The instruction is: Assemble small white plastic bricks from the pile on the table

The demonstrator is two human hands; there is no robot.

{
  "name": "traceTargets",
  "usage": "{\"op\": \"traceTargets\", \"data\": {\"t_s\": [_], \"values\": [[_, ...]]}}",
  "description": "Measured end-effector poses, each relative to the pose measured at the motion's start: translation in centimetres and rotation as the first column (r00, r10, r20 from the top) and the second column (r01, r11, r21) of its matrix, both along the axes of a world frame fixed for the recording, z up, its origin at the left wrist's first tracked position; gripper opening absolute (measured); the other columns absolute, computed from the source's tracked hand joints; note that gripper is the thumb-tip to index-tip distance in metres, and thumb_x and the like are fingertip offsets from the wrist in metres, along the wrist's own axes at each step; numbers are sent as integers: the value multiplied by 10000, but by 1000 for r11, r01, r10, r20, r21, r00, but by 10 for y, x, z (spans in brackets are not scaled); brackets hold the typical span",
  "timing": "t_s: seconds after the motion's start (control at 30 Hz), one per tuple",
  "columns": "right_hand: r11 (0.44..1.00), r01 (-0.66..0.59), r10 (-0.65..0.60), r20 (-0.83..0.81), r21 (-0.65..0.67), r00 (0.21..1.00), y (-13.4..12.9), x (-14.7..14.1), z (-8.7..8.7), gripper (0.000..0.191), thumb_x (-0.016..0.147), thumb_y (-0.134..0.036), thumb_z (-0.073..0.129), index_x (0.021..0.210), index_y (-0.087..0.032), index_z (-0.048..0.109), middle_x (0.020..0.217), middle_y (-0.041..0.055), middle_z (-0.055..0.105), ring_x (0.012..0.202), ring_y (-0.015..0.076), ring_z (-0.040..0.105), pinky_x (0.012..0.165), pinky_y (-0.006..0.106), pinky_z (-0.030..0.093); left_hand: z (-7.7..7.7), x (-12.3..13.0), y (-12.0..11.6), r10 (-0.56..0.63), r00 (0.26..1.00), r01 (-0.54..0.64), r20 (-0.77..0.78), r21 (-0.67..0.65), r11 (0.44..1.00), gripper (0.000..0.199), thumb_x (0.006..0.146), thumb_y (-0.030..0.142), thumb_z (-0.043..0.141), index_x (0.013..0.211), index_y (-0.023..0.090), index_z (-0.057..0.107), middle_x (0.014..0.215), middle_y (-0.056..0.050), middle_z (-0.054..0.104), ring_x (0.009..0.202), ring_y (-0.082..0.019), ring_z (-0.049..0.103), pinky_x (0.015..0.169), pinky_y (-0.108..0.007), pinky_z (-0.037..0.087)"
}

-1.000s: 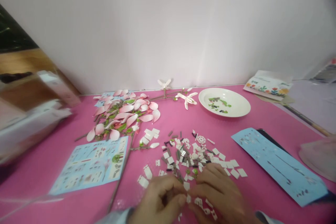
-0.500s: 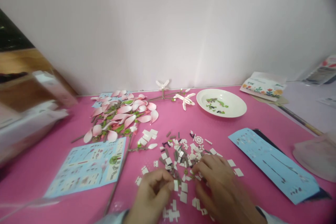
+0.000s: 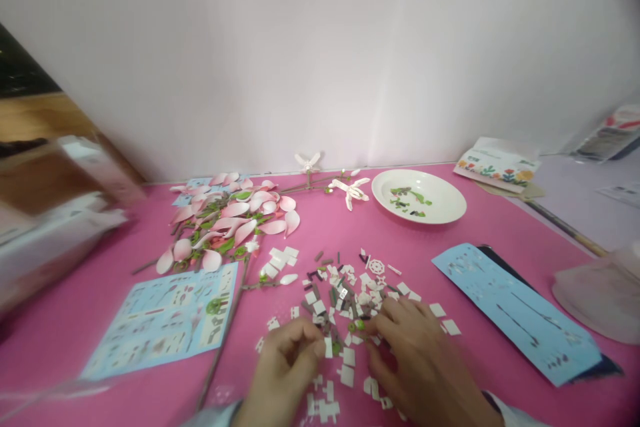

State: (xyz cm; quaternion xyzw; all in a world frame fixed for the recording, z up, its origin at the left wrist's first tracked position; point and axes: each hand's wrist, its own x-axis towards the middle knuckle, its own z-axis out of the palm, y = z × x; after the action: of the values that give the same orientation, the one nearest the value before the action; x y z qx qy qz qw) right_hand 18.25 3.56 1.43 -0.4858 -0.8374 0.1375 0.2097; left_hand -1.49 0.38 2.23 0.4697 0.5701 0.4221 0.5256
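Observation:
My left hand (image 3: pixel 290 370) is closed in a loose pinch beside a heap of small building bricks (image 3: pixel 345 293). A white tile (image 3: pixel 329 347) shows right at its fingertips; anything inside the pinch is hidden. Over the right side of the heap, my right hand (image 3: pixel 417 353) reaches with fingers bent down and thumb apart. Its index fingertip is at a small green round piece (image 3: pixel 360 325), and another green piece lies just left of it. White tiles and brown bars make up most of the heap. White hinge-like pieces (image 3: pixel 324 407) lie between my wrists.
Pink brick-built blossoms (image 3: pixel 235 213) and a brown branch (image 3: pixel 220 360) lie left, by a blue parts sheet (image 3: pixel 163 317). A white plate (image 3: pixel 445 203) with green bits stands at the back. A blue instruction booklet (image 3: pixel 520 313) lies right, near a printed packet (image 3: pixel 497 163).
The green round piece by my right fingertips has shifted slightly left and shows more fully. My left hand stays pinched in about the same place. The view has shifted slightly.

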Motion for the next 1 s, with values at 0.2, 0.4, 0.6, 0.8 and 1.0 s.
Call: {"op": "traceTargets", "data": {"t_s": [0.2, 0.4, 0.6, 0.8, 1.0], "values": [[1000, 22, -22, 11, 17, 1000, 4, 1, -4, 149, 803, -109, 542, 692, -197, 589, 740, 31, 554, 715, 216, 465, 691, 351, 301, 2, 0, -1, 17, 1000, -17, 3, 3, 1000, 194, 757, 297, 553, 604, 196, 490, 569, 42, 414, 550, -135, 348, 532, -247, 279], [999, 19, -20, 25, 33, 999, 6, 4, -5, 218, 865, -129, 489, 677, -206, 569, 715, 25, 538, 688, 215, 461, 672, 350, 298, 3, -1, 0, 38, 999, -38, -8, 22, 999, 226, 754, 321, 556, 581, 203, 469, 562, 41, 396, 547, -139, 335, 523, -254, 266], [997, 72, -72, 40, 10, 997, 6, 4, -2, 186, 831, -91, 483, 773, -216, 608, 792, 46, 564, 743, 245, 481, 697, 377, 320, -2, -2, -1, 109, 994, -109, 13, 22, 994, 257, 774, 328, 571, 580, 205, 455, 567, 50, 357, 545, -130, 280, 507, -251, 239], [994, 105, -105, 85, 8, 991, 7, 5, -5, 253, 768, -29, 481, 840, -211, 641, 843, 75, 585, 782, 270, 497, 719, 402, 348, -13, -5, -3, 179, 974, -180, 140, -8, 984, 267, 793, 345, 626, 614, 191, 502, 557, 74, 328, 504, -100, 209, 478, -229, 214], [998, 57, -55, 86, -14, 995, 6, 6, -9, 390, 680, 45, 490, 889, -231, 669, 888, 68, 612, 824, 274, 502, 735, 397, 352, -16, -5, -4, 254, 933, -256, 257, -24, 966, 324, 785, 414, 670, 614, 184, 519, 539, 83, 324, 486, -88, 195, 457, -210, 215]]}}
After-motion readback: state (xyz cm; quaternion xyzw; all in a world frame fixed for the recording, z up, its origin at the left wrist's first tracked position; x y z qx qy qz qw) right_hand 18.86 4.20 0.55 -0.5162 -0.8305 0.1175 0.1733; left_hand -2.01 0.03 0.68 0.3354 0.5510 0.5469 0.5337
